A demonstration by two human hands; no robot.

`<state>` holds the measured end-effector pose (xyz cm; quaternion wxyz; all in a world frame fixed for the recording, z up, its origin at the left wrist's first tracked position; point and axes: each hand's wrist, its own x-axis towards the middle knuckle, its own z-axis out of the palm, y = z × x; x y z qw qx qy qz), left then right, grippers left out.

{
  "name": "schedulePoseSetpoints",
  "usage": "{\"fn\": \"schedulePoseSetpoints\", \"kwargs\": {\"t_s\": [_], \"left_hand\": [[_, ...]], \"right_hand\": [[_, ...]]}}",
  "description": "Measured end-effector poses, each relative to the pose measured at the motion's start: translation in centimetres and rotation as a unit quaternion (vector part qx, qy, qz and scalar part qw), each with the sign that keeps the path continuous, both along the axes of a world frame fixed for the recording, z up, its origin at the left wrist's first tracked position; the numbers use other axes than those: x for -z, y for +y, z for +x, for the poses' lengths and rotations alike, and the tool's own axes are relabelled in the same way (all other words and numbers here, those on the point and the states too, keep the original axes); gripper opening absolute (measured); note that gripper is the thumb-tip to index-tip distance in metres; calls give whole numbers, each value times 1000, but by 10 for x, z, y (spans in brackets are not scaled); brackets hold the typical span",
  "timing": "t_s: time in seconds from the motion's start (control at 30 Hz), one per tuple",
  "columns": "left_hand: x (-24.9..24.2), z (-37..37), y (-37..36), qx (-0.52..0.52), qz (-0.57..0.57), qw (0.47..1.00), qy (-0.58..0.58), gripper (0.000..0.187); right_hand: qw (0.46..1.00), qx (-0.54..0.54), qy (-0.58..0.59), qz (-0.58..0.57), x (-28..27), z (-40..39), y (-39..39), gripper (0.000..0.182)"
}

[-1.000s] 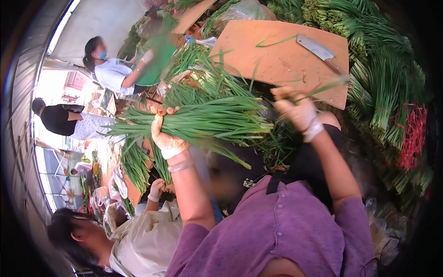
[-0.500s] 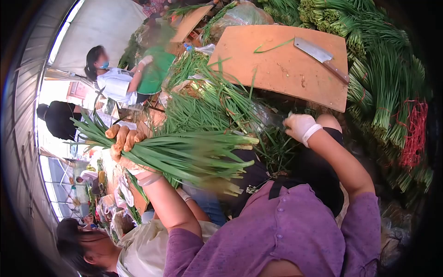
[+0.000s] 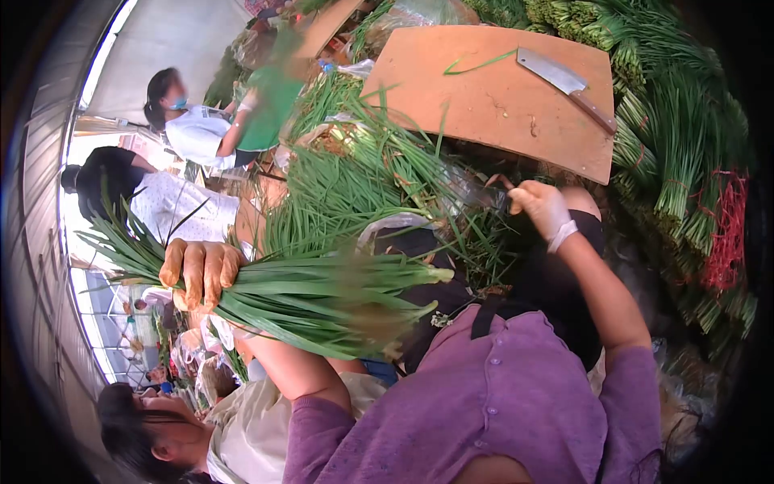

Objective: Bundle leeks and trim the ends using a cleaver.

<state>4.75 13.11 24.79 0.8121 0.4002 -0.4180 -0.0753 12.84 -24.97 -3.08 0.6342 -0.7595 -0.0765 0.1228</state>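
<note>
While the left hand (image 3: 201, 270) grips a leafy green bunch (image 3: 282, 310) near the loose greens (image 3: 330, 189), the right hand (image 3: 538, 210) pinches what looks like a withered scrap (image 3: 499, 179). Picking-over, by the look of it; another pull calls for a steady left hold and fine right fingertips.

Leaf bunch (image 3: 306, 302) partly blurred.

Head-worn view, looking forward and steeply down
</note>
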Motion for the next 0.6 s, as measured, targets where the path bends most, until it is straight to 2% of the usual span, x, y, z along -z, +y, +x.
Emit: {"fn": "schedulePoseSetpoints", "kwargs": {"t_s": [0.07,0.13,0.17,0.2,0.23,0.3,0.33,0.4,0.43,0.5,0.53,0.57,0.6], "left_hand": [[-1,1,3,12,11,1000,-2,18],[1,0,1,25,21,999,8,18],[4,-1,-4,14,13,1000,14,17],[5,1,-7,5,4,1000,16,17],[3,6,-6,45,15,999,16,16],[2,4,-9,32,16,999,27,15],[1,2,-12,20,16,999,39,14],[7,-3,-26,-18,6,999,50,13],[14,0,-27,-17,-24,998,61,14],[21,-2,-35,-47,-49,993,94,19],[24,3,-29,-31,-32,995,87,20],[27,2,-26,-60,-52,991,105,21],[30,-1,-25,-88,-73,986,122,21]], "right_hand": [[990,-12,-40,-135,-7,-3,-8,15],[977,-56,-203,-31,-30,-11,3,17],[963,-75,-259,4,-51,-17,12,25],[967,-115,-226,6,-87,-28,20,37],[950,-159,-270,-15,-102,-34,28,52],[930,-220,-284,-75,-128,-46,44,73],[913,-220,-327,-102,-132,-50,52,71],[859,-322,-315,-245,-148,-46,69,50],[858,-324,-316,-244,-146,-44,72,50],[841,-255,-461,-126,-138,-40,84,25],[874,-196,-443,49,-142,-38,91,10],[894,-178,-366,188,-148,-35,93,10],[892,-155,-279,320,-156,-29,92,10]]}}
